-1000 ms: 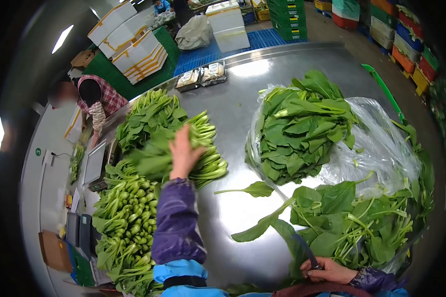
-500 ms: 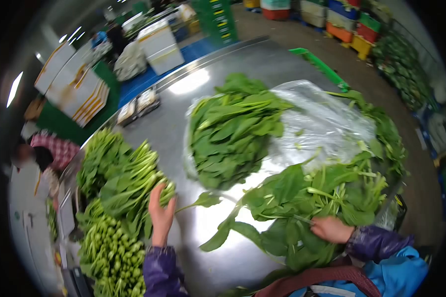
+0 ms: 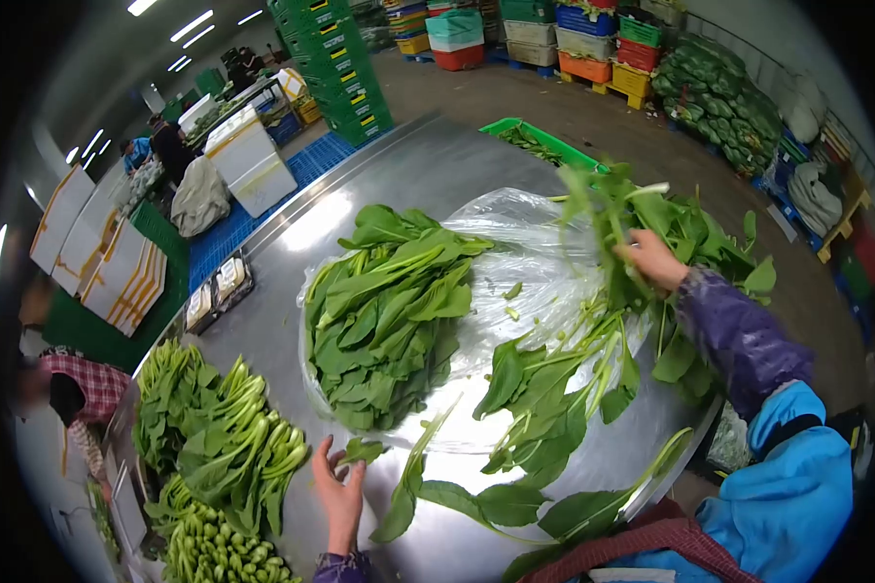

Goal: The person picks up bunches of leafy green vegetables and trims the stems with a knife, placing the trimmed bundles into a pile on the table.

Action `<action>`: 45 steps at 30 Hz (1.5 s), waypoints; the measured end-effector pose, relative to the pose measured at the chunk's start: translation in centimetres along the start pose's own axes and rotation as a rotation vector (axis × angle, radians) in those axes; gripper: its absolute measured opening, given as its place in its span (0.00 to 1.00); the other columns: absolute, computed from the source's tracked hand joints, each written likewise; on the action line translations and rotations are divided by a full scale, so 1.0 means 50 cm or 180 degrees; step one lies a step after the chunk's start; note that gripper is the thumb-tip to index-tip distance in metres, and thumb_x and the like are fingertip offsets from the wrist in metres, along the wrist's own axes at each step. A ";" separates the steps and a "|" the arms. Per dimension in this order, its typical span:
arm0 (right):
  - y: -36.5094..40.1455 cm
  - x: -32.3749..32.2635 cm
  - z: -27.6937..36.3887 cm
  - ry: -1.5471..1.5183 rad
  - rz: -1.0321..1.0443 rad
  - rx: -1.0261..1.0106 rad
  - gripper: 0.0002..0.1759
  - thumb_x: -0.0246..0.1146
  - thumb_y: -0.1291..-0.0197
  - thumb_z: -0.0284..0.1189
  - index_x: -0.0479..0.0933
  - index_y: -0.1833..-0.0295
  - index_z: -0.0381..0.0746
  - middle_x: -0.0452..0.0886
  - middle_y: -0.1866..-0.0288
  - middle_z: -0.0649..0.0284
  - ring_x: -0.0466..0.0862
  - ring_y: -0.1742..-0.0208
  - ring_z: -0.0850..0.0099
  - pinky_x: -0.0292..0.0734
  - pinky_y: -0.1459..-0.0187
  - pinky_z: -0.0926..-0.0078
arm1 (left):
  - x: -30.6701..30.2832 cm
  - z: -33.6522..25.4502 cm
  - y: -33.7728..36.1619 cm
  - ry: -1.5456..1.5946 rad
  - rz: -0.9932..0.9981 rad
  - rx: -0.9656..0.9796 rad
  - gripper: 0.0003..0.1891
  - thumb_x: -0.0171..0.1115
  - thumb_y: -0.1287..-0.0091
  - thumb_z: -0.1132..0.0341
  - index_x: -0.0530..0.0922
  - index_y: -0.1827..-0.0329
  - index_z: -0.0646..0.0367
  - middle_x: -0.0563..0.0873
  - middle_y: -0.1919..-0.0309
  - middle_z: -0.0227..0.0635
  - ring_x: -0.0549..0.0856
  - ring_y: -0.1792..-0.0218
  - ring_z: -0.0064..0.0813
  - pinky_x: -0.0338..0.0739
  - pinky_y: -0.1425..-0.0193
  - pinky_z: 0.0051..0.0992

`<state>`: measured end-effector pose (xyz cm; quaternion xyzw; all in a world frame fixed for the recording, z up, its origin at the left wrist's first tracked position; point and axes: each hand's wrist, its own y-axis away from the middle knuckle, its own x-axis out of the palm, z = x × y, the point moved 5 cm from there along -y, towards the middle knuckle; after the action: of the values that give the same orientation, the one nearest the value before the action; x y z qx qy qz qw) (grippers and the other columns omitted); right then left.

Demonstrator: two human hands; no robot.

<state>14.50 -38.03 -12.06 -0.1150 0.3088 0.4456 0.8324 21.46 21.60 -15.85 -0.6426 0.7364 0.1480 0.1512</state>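
My left hand (image 3: 338,497) is at the metal table's (image 3: 292,321) near side, fingers apart and holding nothing. A small loose leaf (image 3: 364,451) lies just beyond its fingertips. At the right, my right hand (image 3: 654,260) is closed on a bunch of leafy greens (image 3: 603,228), blurred by motion, above a heap of greens (image 3: 719,238). Between the hands, loose leafy stalks (image 3: 544,418) spread over the table. A large stack of leafy greens (image 3: 389,321) rests on a clear plastic sheet (image 3: 515,243). Trimmed bunches (image 3: 243,437) are piled left of my left hand.
A green crate (image 3: 530,136) with leaves stands past the table's far edge. Two small packages (image 3: 219,290) lie by the left edge. A person in a checked sleeve (image 3: 92,384) is at the left. Stacked crates (image 3: 326,73) and white foam boxes (image 3: 248,160) stand behind.
My right hand has moved up and away to the right, lifting greens from the near pile. My left hand sits lower in view, off the trimmed bunches. The view has shifted.
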 end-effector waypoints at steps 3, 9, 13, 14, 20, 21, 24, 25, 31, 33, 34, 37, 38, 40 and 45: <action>-0.057 0.110 0.067 -0.0306 0.0248 -0.0038 0.16 0.59 0.43 0.35 0.76 0.57 0.33 0.76 0.76 0.63 0.73 0.82 0.75 0.68 0.79 0.77 | 0.033 0.000 -0.006 -0.0073 0.0078 -0.0094 0.36 0.63 0.42 0.75 0.56 0.31 0.59 0.61 0.34 0.38 0.71 0.43 0.34 0.73 0.45 0.31; -0.228 0.290 0.118 -0.0305 0.0154 -0.0750 0.33 0.69 0.56 0.30 0.70 0.41 0.36 0.81 0.63 0.54 0.82 0.66 0.65 0.77 0.65 0.70 | 0.061 -0.008 -0.022 -0.0239 0.0122 -0.0223 0.41 0.62 0.43 0.76 0.49 0.28 0.59 0.55 0.32 0.39 0.70 0.41 0.36 0.74 0.45 0.31; -0.276 0.343 0.092 0.1252 0.0096 -0.1137 0.48 0.72 0.64 0.37 0.60 0.35 0.37 0.78 0.51 0.47 0.79 0.50 0.52 0.73 0.49 0.59 | 0.084 0.019 -0.037 0.0048 -0.0024 -0.0202 0.45 0.69 0.47 0.72 0.50 0.30 0.59 0.57 0.38 0.42 0.69 0.45 0.37 0.72 0.48 0.31; -0.264 0.341 0.101 0.1533 0.0050 -0.1406 0.42 0.72 0.63 0.37 0.64 0.40 0.35 0.79 0.56 0.46 0.80 0.54 0.51 0.74 0.52 0.59 | 0.087 0.026 -0.037 0.0051 -0.0072 -0.0231 0.45 0.69 0.47 0.72 0.50 0.30 0.59 0.57 0.38 0.42 0.69 0.45 0.37 0.72 0.48 0.31; -0.140 0.350 0.062 0.0474 0.1165 -0.0434 0.18 0.66 0.52 0.33 0.77 0.60 0.30 0.81 0.74 0.58 0.79 0.73 0.72 0.73 0.68 0.72 | 0.098 0.019 -0.053 -0.0217 -0.0096 -0.0061 0.47 0.70 0.49 0.71 0.48 0.29 0.61 0.54 0.35 0.48 0.63 0.38 0.44 0.68 0.40 0.35; -0.105 0.350 0.056 0.0147 0.1306 -0.0340 0.16 0.65 0.50 0.32 0.77 0.61 0.30 0.80 0.74 0.62 0.77 0.73 0.76 0.72 0.69 0.74 | 0.096 0.013 -0.055 -0.0717 -0.0187 0.0408 0.47 0.70 0.50 0.72 0.48 0.29 0.63 0.53 0.34 0.52 0.59 0.34 0.50 0.61 0.33 0.37; 0.031 0.297 0.118 -0.0334 0.1581 0.0274 0.13 0.62 0.47 0.30 0.77 0.61 0.31 0.75 0.78 0.69 0.71 0.79 0.83 0.66 0.77 0.81 | 0.085 0.007 -0.049 -0.0631 -0.0110 0.0304 0.46 0.69 0.50 0.73 0.50 0.30 0.64 0.53 0.34 0.54 0.57 0.33 0.53 0.54 0.29 0.39; 0.069 0.276 0.120 -0.0377 0.1583 0.0403 0.12 0.62 0.46 0.31 0.76 0.62 0.32 0.73 0.80 0.70 0.69 0.82 0.83 0.64 0.80 0.81 | 0.076 0.010 -0.038 -0.0820 -0.0237 0.0488 0.46 0.70 0.50 0.72 0.51 0.30 0.64 0.54 0.33 0.55 0.59 0.33 0.51 0.57 0.30 0.39; 0.266 0.127 0.089 -0.0574 0.1463 0.0830 0.11 0.63 0.45 0.33 0.74 0.64 0.36 0.68 0.84 0.73 0.66 0.87 0.84 0.58 0.85 0.82 | 0.020 -0.025 0.048 -0.0253 -0.0273 -0.0197 0.43 0.67 0.46 0.73 0.52 0.28 0.58 0.55 0.32 0.43 0.68 0.41 0.40 0.70 0.43 0.34; 0.269 0.084 0.032 -0.0488 0.1218 0.0756 0.12 0.63 0.45 0.34 0.73 0.64 0.36 0.68 0.83 0.73 0.66 0.86 0.84 0.58 0.85 0.81 | 0.015 -0.026 0.075 -0.0163 -0.0257 -0.0174 0.42 0.66 0.46 0.74 0.53 0.28 0.57 0.55 0.32 0.41 0.68 0.41 0.39 0.71 0.44 0.34; 0.266 0.064 0.006 -0.0399 0.1154 0.0820 0.12 0.64 0.45 0.34 0.74 0.63 0.36 0.70 0.82 0.72 0.67 0.85 0.83 0.59 0.84 0.81 | 0.012 -0.029 0.087 -0.0087 -0.0344 -0.0164 0.41 0.65 0.45 0.74 0.53 0.29 0.55 0.56 0.32 0.38 0.69 0.42 0.37 0.71 0.46 0.34; 0.224 -0.016 -0.109 -0.0192 0.0589 0.0946 0.19 0.66 0.47 0.34 0.73 0.55 0.34 0.74 0.77 0.69 0.69 0.82 0.82 0.62 0.82 0.81 | 0.019 -0.060 0.113 0.0044 -0.0318 -0.0059 0.38 0.63 0.43 0.75 0.55 0.29 0.55 0.58 0.33 0.39 0.70 0.42 0.37 0.71 0.46 0.32; 0.207 -0.056 -0.138 -0.0039 0.0331 0.0982 0.22 0.66 0.47 0.35 0.72 0.50 0.34 0.76 0.74 0.67 0.71 0.81 0.81 0.64 0.81 0.81 | 0.020 -0.069 0.121 0.0139 -0.0339 -0.0025 0.38 0.63 0.43 0.76 0.55 0.29 0.56 0.59 0.34 0.39 0.70 0.42 0.37 0.71 0.45 0.31; 0.191 -0.142 -0.133 -0.0096 -0.0407 0.1099 0.31 0.67 0.48 0.35 0.66 0.42 0.33 0.76 0.72 0.63 0.72 0.80 0.77 0.67 0.79 0.79 | 0.027 -0.099 0.140 0.0138 -0.0256 0.0082 0.37 0.63 0.43 0.76 0.56 0.30 0.57 0.59 0.34 0.39 0.70 0.42 0.36 0.71 0.45 0.31; 0.240 -0.147 0.079 0.1791 -0.1453 -0.0430 0.29 0.61 0.45 0.33 0.63 0.39 0.35 0.78 0.74 0.57 0.79 0.75 0.65 0.74 0.75 0.68 | 0.070 -0.135 0.167 0.0284 0.0037 0.0259 0.35 0.62 0.43 0.79 0.58 0.31 0.60 0.62 0.36 0.38 0.73 0.44 0.33 0.72 0.46 0.28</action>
<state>3.35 -34.20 -3.46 -0.3537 0.4619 0.2187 0.7834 12.52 16.72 -10.94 -0.6376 0.7515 0.0899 0.1434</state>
